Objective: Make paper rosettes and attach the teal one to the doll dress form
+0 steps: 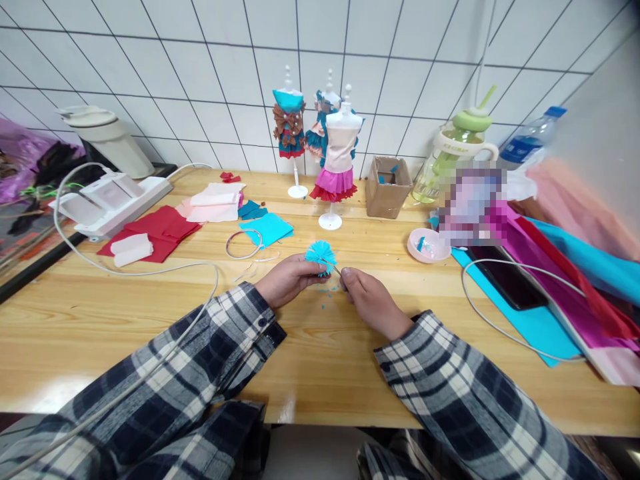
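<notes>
My left hand [289,280] holds a blue fringed paper pompom [321,257] between thumb and fingers above the middle of the wooden table. My right hand [367,297] is closed round a thin dark stick-like tool [337,270], whose tip reaches the pompom's right side. Small blue scraps [327,293] lie on the table below and between the hands. Behind the pompom stands a white mini mannequin [344,143] with a pink top and a magenta and red skirt.
Blue paper [267,230], red paper [163,233] and a power strip [110,200] lie left. Two more dressed mannequins stand behind. A cardboard box [389,190], pink dish [429,245], green-lidded bottle [463,137], phone [507,277] and a loose cable [475,303] are right.
</notes>
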{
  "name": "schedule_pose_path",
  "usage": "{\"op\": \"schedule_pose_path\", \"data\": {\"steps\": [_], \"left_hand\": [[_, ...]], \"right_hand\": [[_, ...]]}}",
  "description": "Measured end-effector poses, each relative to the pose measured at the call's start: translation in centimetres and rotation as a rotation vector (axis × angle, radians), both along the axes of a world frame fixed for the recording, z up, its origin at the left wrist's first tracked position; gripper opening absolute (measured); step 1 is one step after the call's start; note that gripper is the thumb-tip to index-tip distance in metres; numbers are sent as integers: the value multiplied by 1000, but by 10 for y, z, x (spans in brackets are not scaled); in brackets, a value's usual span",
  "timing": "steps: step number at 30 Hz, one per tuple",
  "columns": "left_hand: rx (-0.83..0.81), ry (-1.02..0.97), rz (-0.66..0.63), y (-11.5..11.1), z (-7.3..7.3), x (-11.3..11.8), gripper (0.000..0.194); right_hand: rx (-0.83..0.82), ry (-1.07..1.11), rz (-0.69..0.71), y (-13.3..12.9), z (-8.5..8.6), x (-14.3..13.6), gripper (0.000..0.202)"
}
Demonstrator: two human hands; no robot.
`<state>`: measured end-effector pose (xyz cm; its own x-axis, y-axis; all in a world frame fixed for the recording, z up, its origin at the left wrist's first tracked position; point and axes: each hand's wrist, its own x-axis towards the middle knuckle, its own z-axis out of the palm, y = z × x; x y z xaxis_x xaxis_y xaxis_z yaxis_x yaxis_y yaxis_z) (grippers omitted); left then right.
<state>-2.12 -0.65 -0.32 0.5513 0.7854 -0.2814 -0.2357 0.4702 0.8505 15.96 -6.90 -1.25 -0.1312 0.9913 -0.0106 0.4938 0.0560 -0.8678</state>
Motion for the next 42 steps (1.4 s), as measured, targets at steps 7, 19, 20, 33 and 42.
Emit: {"op": "schedule_pose_path", "data": {"steps": [7,19,20,33,42], "left_hand": [[9,9,-2,0,0,0,14],[6,15,0,-1,3,1,15],[6,14,-1,-1,3,0,15],[-8,-2,10,-1,3,0,14],[73,60,6,-3,-2,1,20]], "right_hand": [[13,-14,10,0,3,-1,43],[25,5,1,-2,4,-4,43],[27,3,-4,-2,4,-4,43],[10,28,-76,-4,6,-7,44],[85,-435,-194,7,15,22,31]]}}
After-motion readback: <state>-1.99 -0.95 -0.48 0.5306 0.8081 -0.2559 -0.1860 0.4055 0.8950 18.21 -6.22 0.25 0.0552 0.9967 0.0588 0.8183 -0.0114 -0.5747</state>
